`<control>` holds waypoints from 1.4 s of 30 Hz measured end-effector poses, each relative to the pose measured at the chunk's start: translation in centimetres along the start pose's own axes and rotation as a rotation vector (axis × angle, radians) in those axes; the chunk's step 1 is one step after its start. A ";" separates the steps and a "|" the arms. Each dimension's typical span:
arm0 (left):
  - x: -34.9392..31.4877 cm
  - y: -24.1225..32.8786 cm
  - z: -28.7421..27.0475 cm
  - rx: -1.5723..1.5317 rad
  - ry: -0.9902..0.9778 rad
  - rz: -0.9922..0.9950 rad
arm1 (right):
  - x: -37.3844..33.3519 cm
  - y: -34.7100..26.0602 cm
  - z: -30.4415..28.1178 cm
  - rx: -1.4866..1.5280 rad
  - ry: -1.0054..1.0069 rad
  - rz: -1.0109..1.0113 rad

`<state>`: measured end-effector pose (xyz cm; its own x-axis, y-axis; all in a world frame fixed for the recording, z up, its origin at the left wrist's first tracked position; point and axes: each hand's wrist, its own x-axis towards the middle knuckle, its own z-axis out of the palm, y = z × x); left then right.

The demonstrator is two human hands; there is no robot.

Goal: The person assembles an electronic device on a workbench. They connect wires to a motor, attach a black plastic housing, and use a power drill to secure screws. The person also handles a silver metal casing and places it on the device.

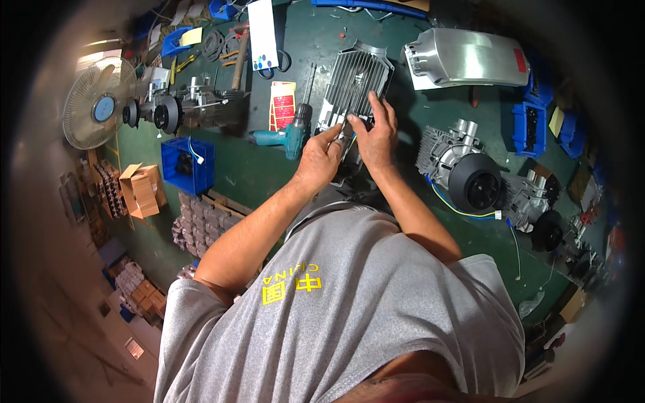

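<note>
A finned grey metal housing [354, 77] lies on the green bench in front of me, its fins running lengthwise. My left hand [318, 160] is at its near end, fingers pinched together on something too small to make out. From the other side my right hand [378, 140] reaches in, fingers spread over the housing's right edge and the thumb close to the left fingertips. A bit of thin blue wire shows between the hands. Just left of the housing lies a teal cordless drill [290, 139] with a long bit, pointing away from me.
Red-and-yellow label sheets [283, 107] lie beyond the drill. Finned units with black fan housings [474, 183] stand at right, trailing wires; similar ones [168, 113] stand at left. A smooth metal cover [470, 57], blue bins [529, 127] and a hammer [240, 59] surround the workspace.
</note>
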<state>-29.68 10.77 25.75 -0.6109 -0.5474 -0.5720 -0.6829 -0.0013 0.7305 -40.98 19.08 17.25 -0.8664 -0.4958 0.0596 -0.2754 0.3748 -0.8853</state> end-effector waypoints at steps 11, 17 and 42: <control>-2.0 0.9 -2.2 -0.228 -0.067 -0.069 | -0.1 1.2 -0.6 0.057 -0.071 -0.126; -2.7 1.3 -1.3 -0.263 -0.148 -0.172 | -0.1 1.6 -0.6 0.073 -0.087 -0.136; -1.6 1.6 1.4 -0.516 -0.122 -0.244 | -0.4 1.5 -0.4 0.043 -0.058 -0.149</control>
<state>-30.38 12.79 27.35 -0.5227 -0.3794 -0.7634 -0.5454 -0.5395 0.6415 -41.26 20.18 16.06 -0.7911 -0.5887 0.1663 -0.3804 0.2604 -0.8874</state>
